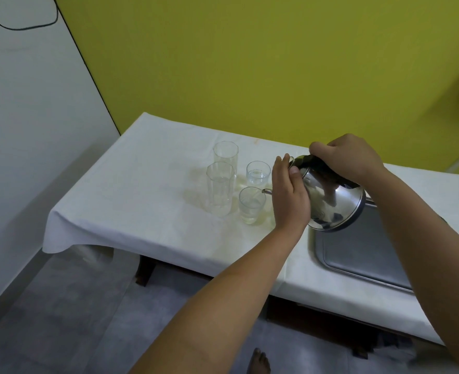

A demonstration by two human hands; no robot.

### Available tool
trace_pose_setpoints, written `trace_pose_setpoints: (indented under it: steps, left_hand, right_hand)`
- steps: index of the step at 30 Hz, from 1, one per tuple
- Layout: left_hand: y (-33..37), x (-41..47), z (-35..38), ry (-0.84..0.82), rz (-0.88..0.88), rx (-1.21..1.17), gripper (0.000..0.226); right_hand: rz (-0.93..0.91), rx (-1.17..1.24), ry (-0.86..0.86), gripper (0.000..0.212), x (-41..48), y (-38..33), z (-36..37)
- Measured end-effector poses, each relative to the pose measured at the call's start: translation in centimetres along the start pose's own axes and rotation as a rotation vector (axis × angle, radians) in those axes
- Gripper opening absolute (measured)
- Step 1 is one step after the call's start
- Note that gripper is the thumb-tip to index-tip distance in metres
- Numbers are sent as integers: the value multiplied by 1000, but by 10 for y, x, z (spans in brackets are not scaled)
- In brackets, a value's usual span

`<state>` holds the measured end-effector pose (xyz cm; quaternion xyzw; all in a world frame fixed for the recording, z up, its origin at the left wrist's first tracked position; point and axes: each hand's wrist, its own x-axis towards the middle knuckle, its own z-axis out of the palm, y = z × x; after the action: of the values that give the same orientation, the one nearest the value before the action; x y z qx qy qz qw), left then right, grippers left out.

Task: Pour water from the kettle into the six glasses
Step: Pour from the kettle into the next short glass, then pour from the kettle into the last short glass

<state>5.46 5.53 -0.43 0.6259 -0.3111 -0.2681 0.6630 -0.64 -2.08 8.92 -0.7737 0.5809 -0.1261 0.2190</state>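
Note:
A shiny steel kettle (333,203) is tilted to the left, its thin spout (266,191) over the rim of a short glass (251,205) holding some water. My right hand (349,157) grips the kettle's dark handle on top. My left hand (290,195) lies flat against the kettle's left side and lid. A second short glass (257,174) with water stands just behind. Two tall glasses stand to the left, the near one (220,188) and the far one (225,153). Other glasses are not in view.
The white-clothed table (142,201) stands against a yellow wall. A steel tray (363,252) lies at the right under the kettle. The table's front edge drops to a grey floor, where a bare foot (259,361) shows.

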Motion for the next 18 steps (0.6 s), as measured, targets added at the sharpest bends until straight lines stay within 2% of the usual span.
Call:
trace_pose_setpoints:
  steps: [6, 11, 14, 18]
  left_hand:
    - [7, -2, 9, -89, 55, 52, 41]
    - [9, 0, 17, -133, 114, 106, 41]
    - [11, -1, 23, -148, 124, 106, 41]
    - [6, -11, 32, -150, 76, 65, 40]
  right_hand:
    - [83, 275, 32, 46, -7, 25, -9]
    - [125, 457, 41, 38, -16, 38, -14]
    - [125, 456, 48, 40, -17, 43, -19]
    - [127, 303, 42, 41, -13, 44, -26]
